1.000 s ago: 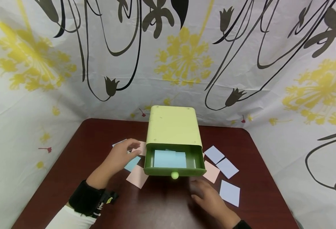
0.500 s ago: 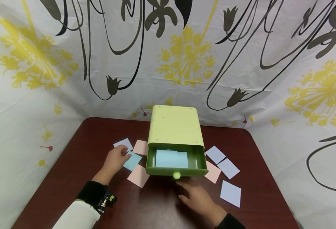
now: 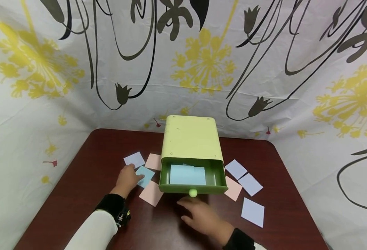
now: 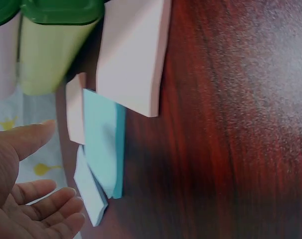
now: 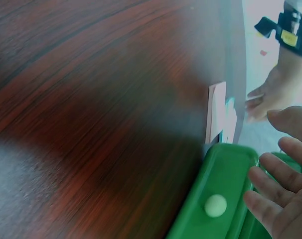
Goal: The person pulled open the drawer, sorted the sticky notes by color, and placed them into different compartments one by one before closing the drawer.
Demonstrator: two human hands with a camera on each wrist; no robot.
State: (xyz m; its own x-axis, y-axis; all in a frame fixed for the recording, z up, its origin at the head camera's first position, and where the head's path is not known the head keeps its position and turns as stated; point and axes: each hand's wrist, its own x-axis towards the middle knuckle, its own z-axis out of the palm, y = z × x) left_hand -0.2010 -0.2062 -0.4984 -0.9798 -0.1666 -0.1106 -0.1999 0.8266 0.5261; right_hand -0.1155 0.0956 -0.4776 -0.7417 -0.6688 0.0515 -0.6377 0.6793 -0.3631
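My left hand (image 3: pixel 127 180) hangs over a light blue sticky note pad (image 3: pixel 145 176), its thumb and fingers spread apart with nothing between them in the left wrist view. Beside that pad lie a pale lavender pad (image 3: pixel 135 159) and two pink pads, one nearer (image 3: pixel 151 193) and one farther (image 3: pixel 153 161). A yellow-green box (image 3: pixel 192 137) stands with its green drawer (image 3: pixel 215 173) pulled out. Blue sticky note pads (image 3: pixel 187 175) lie inside the drawer. Just in front of the drawer's round knob (image 3: pixel 193 192) is my right hand (image 3: pixel 200 215), fingers relaxed and holding nothing.
Right of the box lie three lavender pads, one far (image 3: pixel 235 169), one in the middle (image 3: pixel 250 184) and one near (image 3: pixel 252 212), plus a pink pad (image 3: pixel 233 189). The dark red table (image 3: pixel 171 236) ends at a patterned cloth (image 3: pixel 202 62) behind.
My left hand has moved back from beside the drawer, leftward, and now hovers over the light blue pad. My right hand has shifted left along the drawer's front.
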